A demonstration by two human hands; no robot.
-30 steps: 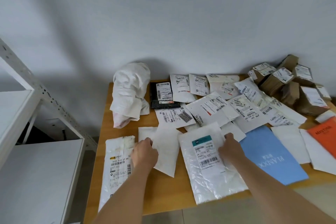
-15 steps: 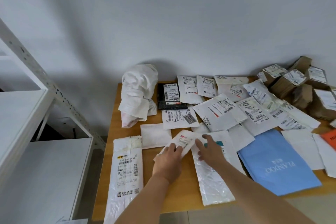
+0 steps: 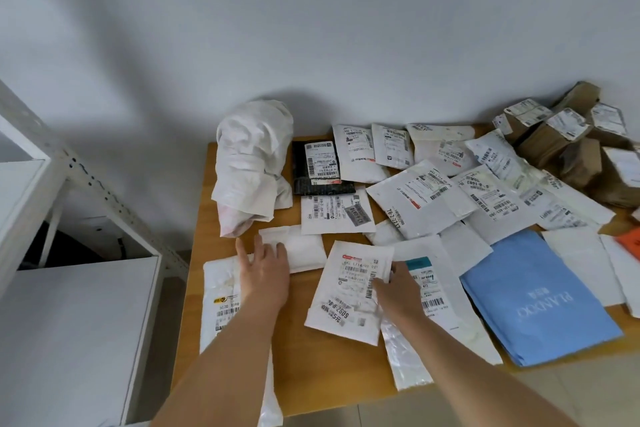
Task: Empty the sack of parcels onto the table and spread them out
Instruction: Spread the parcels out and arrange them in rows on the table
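Spreading is best done by sliding each parcel flat into bare wood, so labels are kept face up and overlaps are cleared. The right hand is laid on the labelled envelope, fingers pressed at its 3 o'clock edge; whether it is pinched cannot be told. The left hand is spread open, flat over a plain pouch, nothing gripped. The envelope lies near the table front, long axis run from 1 to 7 o'clock. The emptied sack is slumped at 11 o'clock.
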